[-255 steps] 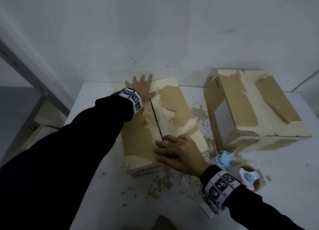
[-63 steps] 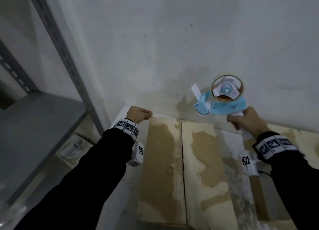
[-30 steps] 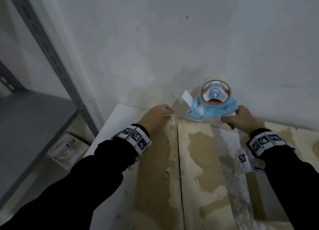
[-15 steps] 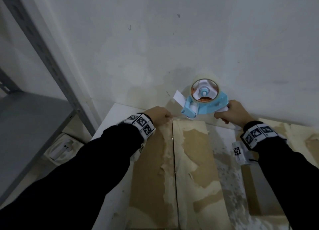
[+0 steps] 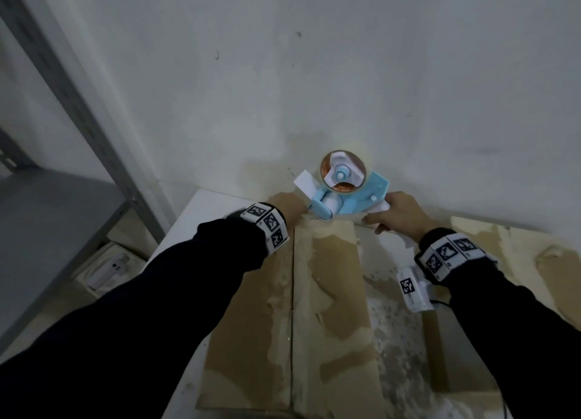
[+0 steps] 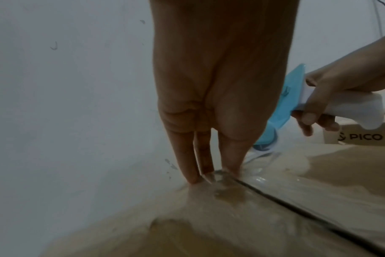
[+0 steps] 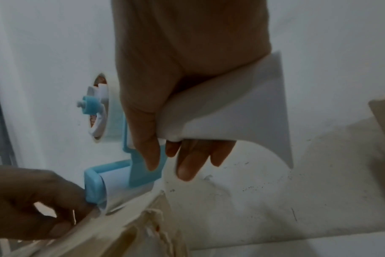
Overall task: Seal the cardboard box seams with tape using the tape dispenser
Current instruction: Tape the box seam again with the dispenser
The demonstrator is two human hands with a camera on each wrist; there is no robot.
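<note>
A storeroom: grey metal shelving (image 5: 56,230), bare white wall (image 5: 314,72), worn cartons (image 5: 330,308).

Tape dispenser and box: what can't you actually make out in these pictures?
- Far face of the cardboard box, where the tape starts: turned away in the head view, hidden behind the left hand in the left wrist view.
- Cutting blade of the tape dispenser: not visible in any view.
- Box's near end: cut off by the head view's bottom edge.
- Dispenser handle: mostly wrapped by the right hand.
</note>
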